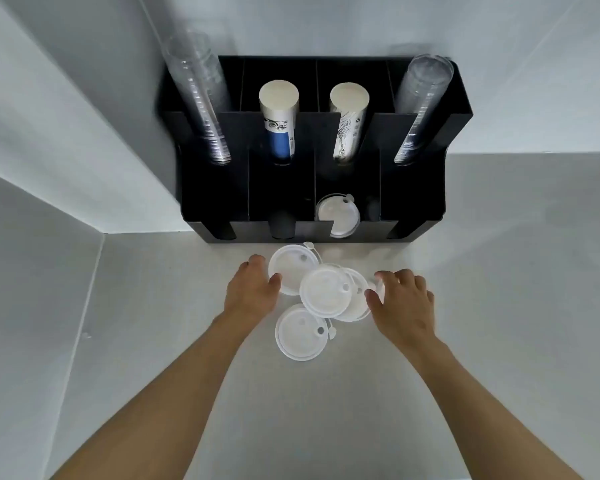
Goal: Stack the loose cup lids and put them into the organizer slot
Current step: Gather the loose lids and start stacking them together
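Note:
Several loose white cup lids lie on the counter in front of a black organizer (pixel 412 188). One lid (pixel 291 268) is at the far left of the pile, and my left hand (pixel 251 291) grips its left edge. A middle lid (pixel 324 291) overlaps a right lid (pixel 359 306), whose right edge my right hand (pixel 404 299) pinches. A separate lid (pixel 300 332) lies nearest me. More lids (pixel 336 216) sit in the organizer's third front slot.
The organizer's back slots hold two stacks of clear cups (pixel 201 98) (pixel 419 109) and two stacks of paper cups (pixel 278 119) (pixel 347 119). White walls meet at the left and behind. The other front slots look dark.

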